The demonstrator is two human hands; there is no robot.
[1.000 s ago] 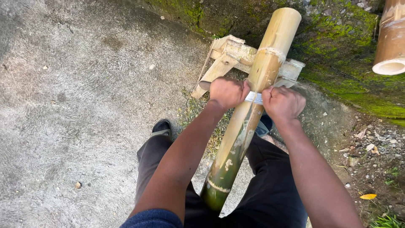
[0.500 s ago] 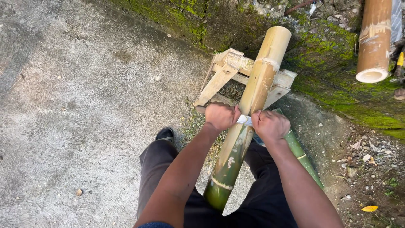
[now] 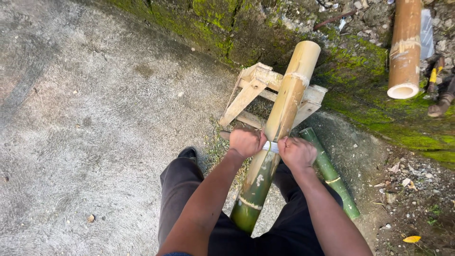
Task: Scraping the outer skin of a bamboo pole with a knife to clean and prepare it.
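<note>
The person stands astride a long bamboo pole, green at the near end and yellowed at the far end (image 3: 279, 128), which slopes up from between the legs to rest on a low pale wooden trestle (image 3: 256, 87) against the moss-covered stone bank (image 3: 360, 71). A two-handled blade with a bright metal strip (image 3: 271, 146) lies across the pole just below the trestle.

Step in hand, as judged: scraping the skin off the pole; the surface near the blade appears mottled and paler. The next move calls for even pressure from both sides, with the blade held square to the pole.

Pose: both forearms reach forward and down, nearly parallel. The left hand (image 3: 246, 142) is curled into a fist around the left handle, knuckles up. The right hand (image 3: 297, 152) is likewise wrapped tight on the right handle, beside the pole.

A short green bamboo piece (image 3: 332, 175) lies on the concrete ground (image 3: 95, 118) to the right.
</note>
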